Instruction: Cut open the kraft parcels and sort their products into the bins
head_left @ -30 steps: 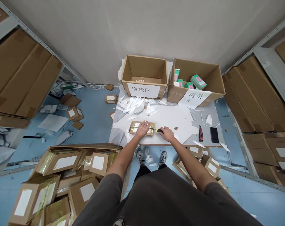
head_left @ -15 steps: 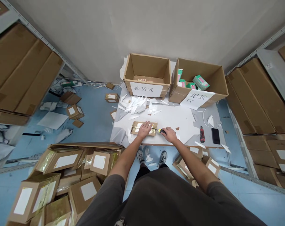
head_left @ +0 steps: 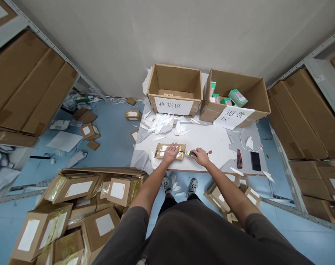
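A small taped cardboard box (head_left: 160, 150) lies flat on the white table near its front edge. My left hand (head_left: 171, 152) rests on top of it, fingers stretched out and lying flat. Clear, yellowish tape and a white label show on the box around that hand. My right hand (head_left: 201, 157) is closed around a black and yellow utility knife (head_left: 191, 153). The knife's tip points left at the box's right end; whether the blade is inside the tape cannot be made out. To the right, a red and black utility knife (head_left: 239, 159) lies on the table.
Two open cartons with paper signs, the left carton (head_left: 175, 105) and the right carton (head_left: 239, 94) holding green boxes, stand at the back. Torn white paper (head_left: 161, 123) lies before them. A phone (head_left: 255, 161) is at right. A large carton of parcels (head_left: 101, 224) stands lower left.
The view has shifted slightly, moving everything a little to the right in the picture. Both hands keep nearly the same places, left on the box and right holding the knife at its right end.
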A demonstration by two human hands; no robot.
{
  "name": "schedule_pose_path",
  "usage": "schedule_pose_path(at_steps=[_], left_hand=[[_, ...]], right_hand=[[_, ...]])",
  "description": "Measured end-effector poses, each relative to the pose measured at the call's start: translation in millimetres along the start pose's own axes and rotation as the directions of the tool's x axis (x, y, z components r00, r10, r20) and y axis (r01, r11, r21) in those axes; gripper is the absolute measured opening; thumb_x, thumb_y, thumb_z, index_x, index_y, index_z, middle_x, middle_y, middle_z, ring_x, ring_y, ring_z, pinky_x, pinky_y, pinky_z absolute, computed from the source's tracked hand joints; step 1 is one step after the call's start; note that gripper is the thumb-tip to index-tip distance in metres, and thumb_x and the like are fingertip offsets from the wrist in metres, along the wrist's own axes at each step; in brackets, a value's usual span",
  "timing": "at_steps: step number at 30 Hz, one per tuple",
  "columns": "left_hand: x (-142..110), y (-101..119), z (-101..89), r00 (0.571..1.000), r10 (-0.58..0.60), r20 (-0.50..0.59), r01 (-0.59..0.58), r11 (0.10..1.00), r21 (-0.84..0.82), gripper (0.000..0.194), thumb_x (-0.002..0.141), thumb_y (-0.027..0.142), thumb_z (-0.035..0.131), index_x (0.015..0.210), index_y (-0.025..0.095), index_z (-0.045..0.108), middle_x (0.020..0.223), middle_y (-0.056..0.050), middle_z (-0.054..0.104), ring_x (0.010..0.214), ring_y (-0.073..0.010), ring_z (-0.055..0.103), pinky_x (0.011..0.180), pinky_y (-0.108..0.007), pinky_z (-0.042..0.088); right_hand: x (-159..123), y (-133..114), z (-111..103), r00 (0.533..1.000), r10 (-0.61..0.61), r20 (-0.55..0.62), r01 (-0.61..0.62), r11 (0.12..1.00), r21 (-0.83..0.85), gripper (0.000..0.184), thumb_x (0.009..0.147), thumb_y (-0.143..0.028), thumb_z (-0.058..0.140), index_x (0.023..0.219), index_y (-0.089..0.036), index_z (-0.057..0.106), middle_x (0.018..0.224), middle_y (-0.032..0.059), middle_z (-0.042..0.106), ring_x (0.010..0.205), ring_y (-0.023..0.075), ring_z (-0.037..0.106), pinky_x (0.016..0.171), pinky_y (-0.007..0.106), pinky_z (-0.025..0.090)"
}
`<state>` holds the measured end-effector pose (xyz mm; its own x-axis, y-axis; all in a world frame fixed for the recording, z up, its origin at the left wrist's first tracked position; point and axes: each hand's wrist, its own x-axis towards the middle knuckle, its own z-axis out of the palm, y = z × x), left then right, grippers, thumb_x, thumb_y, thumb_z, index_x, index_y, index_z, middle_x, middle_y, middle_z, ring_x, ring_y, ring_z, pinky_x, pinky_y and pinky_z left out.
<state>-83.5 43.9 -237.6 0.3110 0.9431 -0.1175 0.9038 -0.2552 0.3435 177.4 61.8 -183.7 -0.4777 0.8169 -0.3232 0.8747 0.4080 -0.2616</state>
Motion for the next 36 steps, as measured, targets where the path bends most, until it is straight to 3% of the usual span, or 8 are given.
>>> schedule_pose_path(at_steps=[8, 14, 19, 26, 32, 36], left_hand=[[-1, -1, 3.0, 1.0, -0.011, -0.021, 0.011, 1.0, -0.005, 0.047, 0.105, 0.03, 0.049, 0.151, 0.027, 0.058, 0.165, -0.011, 0.05, 0.16, -0.0296, 0.036, 0.119, -0.05, 0.042], [-1, -5, 14.7, 0.987, 0.007, -0.162, -0.014, 0.999, -0.043, 0.04, 0.107, 0.03, 0.049, 0.143, 0.024, 0.067, 0.154, -0.012, 0.061, 0.153, -0.0333, 0.047, 0.112, -0.05, 0.048], [1, -6, 17.7, 0.979, -0.009, -0.205, -0.009, 0.996, -0.085, 0.041, 0.109, 0.032, 0.045, 0.14, 0.023, 0.07, 0.15, -0.012, 0.065, 0.15, -0.0344, 0.051, 0.109, -0.051, 0.05], [0, -7, 15.5, 0.981, -0.001, -0.194, -0.023, 0.992, -0.121, 0.043, 0.108, 0.032, 0.046, 0.145, 0.023, 0.066, 0.154, -0.012, 0.062, 0.152, -0.0347, 0.048, 0.117, -0.054, 0.044], [3, -7, 12.8, 0.979, 0.04, -0.2, -0.062, 0.992, -0.106, 0.042, 0.108, 0.035, 0.05, 0.147, 0.027, 0.064, 0.162, -0.009, 0.054, 0.157, -0.0314, 0.041, 0.131, -0.06, 0.024], [7, -9, 13.7, 0.979, 0.022, -0.204, -0.048, 0.991, -0.126, 0.038, 0.108, 0.033, 0.049, 0.14, 0.027, 0.069, 0.154, -0.01, 0.063, 0.15, -0.0298, 0.052, 0.129, -0.056, 0.029]], right_hand=[[0, 2, 3, 1.0, 0.005, -0.016, -0.005, 1.0, 0.007, 0.039, 0.11, -0.048, 0.05, 0.138, -0.026, 0.066, 0.121, 0.0126, 0.064, 0.116, 0.0287, 0.054, 0.092, 0.035, 0.041], [4, 7, 3, 0.999, -0.04, -0.034, 0.039, 0.999, -0.017, 0.037, 0.11, -0.047, 0.052, 0.135, -0.026, 0.067, 0.118, 0.012, 0.065, 0.111, 0.0282, 0.056, 0.089, 0.035, 0.041], [5, 9, -1, 0.998, -0.054, -0.042, 0.051, 0.997, -0.057, 0.036, 0.11, -0.048, 0.051, 0.133, -0.026, 0.069, 0.117, 0.013, 0.065, 0.109, 0.0293, 0.055, 0.086, 0.036, 0.041], [2, 1, -3, 1.0, 0.008, -0.012, -0.009, 0.999, -0.048, 0.037, 0.111, -0.049, 0.048, 0.135, -0.026, 0.065, 0.121, 0.0124, 0.065, 0.114, 0.0289, 0.057, 0.087, 0.035, 0.042], [-2, -8, 2, 0.994, 0.075, 0.081, -0.074, 0.997, -0.013, 0.038, 0.112, -0.047, 0.044, 0.139, -0.024, 0.057, 0.127, 0.0122, 0.066, 0.109, 0.0273, 0.065, 0.085, 0.034, 0.045], [-1, -8, 2, 0.992, 0.055, 0.116, -0.053, 0.998, -0.017, 0.039, 0.113, -0.049, 0.039, 0.138, -0.023, 0.055, 0.127, 0.0124, 0.07, 0.104, 0.0277, 0.07, 0.084, 0.034, 0.045]])
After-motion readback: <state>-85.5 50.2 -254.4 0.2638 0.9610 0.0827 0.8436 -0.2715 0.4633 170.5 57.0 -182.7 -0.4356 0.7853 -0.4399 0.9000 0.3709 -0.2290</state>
